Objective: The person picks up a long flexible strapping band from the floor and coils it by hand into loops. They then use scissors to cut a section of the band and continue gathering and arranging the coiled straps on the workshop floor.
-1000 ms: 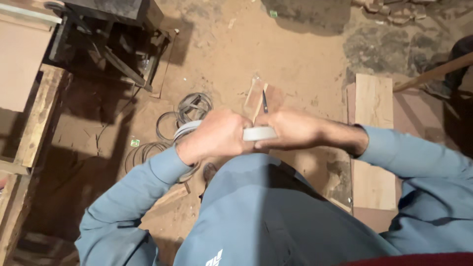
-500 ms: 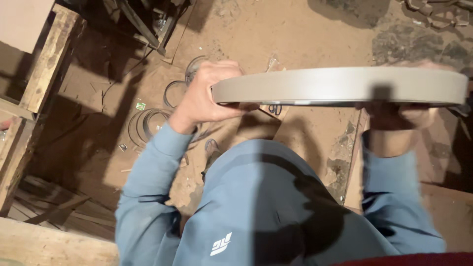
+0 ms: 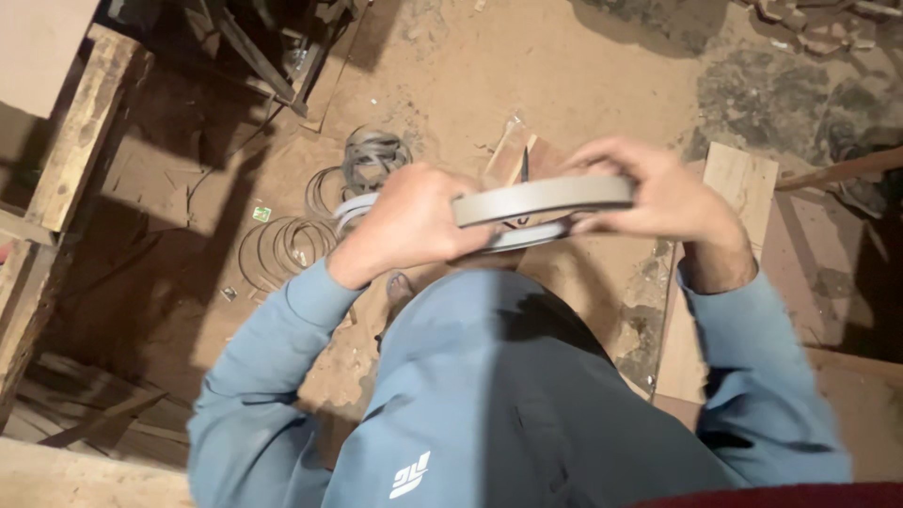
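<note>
My left hand (image 3: 409, 221) fingers curl shut around one end of a grey flat band coil (image 3: 541, 198); my right hand (image 3: 658, 193) pinches the other end, thumb under, fingers over. The coil is held level in front of my chest, above the dusty floor (image 3: 451, 85). Loose band loops (image 3: 282, 246) lie on the floor beyond my left hand. A wooden plank (image 3: 738, 179) lies under my right wrist.

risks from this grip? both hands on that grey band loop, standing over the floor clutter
1. The grey band loop is springy-looking and pinched only at its two ends by the left hand and right hand; a slip could let it uncoil.
2. Loose coils lie on the dirt floor near the feet: possible snag or trip.
</note>
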